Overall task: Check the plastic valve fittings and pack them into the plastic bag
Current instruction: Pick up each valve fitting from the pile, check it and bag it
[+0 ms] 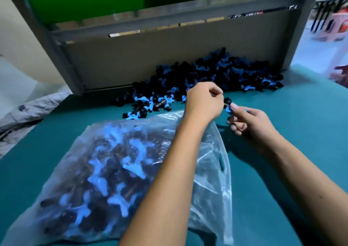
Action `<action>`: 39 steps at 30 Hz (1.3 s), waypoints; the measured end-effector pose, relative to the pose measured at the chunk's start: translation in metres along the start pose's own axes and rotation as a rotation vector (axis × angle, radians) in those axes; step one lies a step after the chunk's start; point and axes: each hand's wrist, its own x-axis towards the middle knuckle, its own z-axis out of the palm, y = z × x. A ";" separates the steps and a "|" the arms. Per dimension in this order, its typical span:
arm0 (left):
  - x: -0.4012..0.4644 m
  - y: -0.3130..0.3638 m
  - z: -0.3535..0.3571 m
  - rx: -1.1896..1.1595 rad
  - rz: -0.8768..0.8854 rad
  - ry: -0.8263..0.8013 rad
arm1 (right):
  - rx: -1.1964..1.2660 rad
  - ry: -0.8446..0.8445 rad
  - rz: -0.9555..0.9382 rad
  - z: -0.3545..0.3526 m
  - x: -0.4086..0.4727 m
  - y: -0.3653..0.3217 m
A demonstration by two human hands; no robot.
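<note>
A clear plastic bag (211, 185) lies on the teal table, holding several black valve fittings with blue handles. A heap of loose fittings (216, 76) sits at the back against a cardboard wall. My right hand (250, 122) pinches one black and blue fitting (228, 105) between thumb and fingers, just past the bag's mouth. My left hand (204, 102) is beside it, fingers curled at the fitting's black end; what those fingers grip is hidden behind the hand. My left forearm crosses over the bag.
A cardboard wall (131, 63) in a grey metal frame (62, 57) closes the back of the teal table (301, 114). Crumpled grey fabric (28, 110) lies off the left edge. Pink stools (337, 25) stand at the far right.
</note>
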 end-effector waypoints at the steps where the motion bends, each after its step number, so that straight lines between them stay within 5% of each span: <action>1: -0.011 0.000 0.011 -0.032 0.009 -0.020 | 0.012 0.035 0.034 -0.012 -0.008 0.002; 12: -0.054 -0.055 0.061 -0.402 -0.139 0.089 | 0.175 0.059 -0.003 -0.030 -0.024 0.022; 17: -0.055 -0.072 0.069 -0.678 -0.288 0.032 | -0.079 0.015 -0.082 -0.025 -0.032 0.025; 21: -0.054 -0.076 0.069 -0.690 -0.314 0.037 | -0.360 0.042 -0.174 -0.025 -0.032 0.026; 31: -0.056 -0.074 0.066 -0.638 -0.320 -0.018 | -0.326 0.037 -0.220 -0.031 -0.030 0.029; 39: -0.052 -0.079 0.065 -0.740 -0.385 0.094 | -0.169 0.242 -0.198 -0.038 -0.021 0.032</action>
